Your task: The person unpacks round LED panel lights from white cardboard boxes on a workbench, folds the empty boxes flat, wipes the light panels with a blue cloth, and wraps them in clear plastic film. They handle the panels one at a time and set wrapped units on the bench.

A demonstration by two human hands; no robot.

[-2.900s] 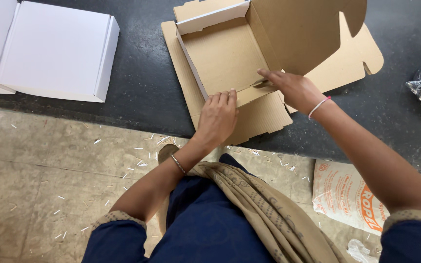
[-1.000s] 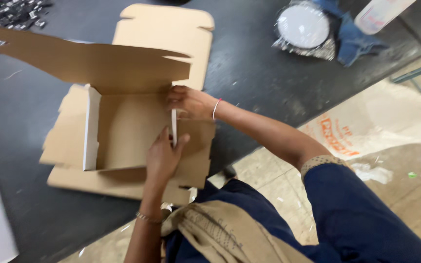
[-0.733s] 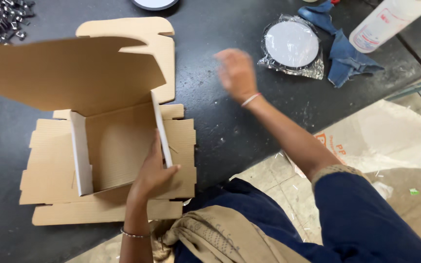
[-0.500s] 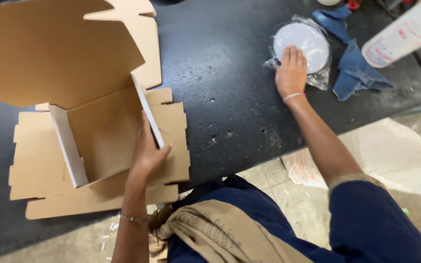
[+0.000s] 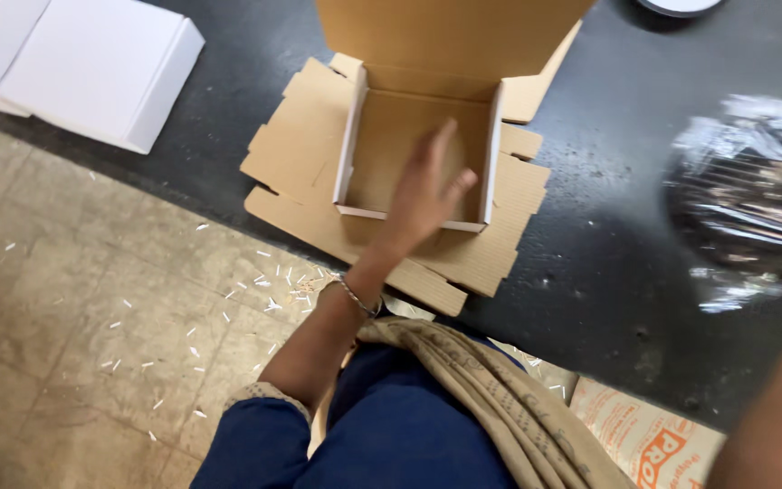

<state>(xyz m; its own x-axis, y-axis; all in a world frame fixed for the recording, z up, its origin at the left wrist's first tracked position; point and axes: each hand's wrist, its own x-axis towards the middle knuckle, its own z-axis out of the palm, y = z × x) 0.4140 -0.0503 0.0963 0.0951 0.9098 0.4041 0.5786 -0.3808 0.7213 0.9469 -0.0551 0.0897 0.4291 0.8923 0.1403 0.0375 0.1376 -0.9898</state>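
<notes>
One left hand [image 5: 423,195] over cardboard box [image 5: 418,149], fingers [image 5: 441,145] apart, right hand's fingers unseen.

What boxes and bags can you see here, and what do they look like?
Open brown cardboard box: on the dark table, left hand over it.
Flat white box: table's far left.
Clear crinkly plastic package: right, blurred.
White bag with orange print: floor, bottom right.

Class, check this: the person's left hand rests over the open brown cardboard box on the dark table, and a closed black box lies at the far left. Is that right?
Not quite. In the head view the closed box at the far left is white, not black. The rest holds: the left hand is over the open brown cardboard box on the dark table.
</notes>
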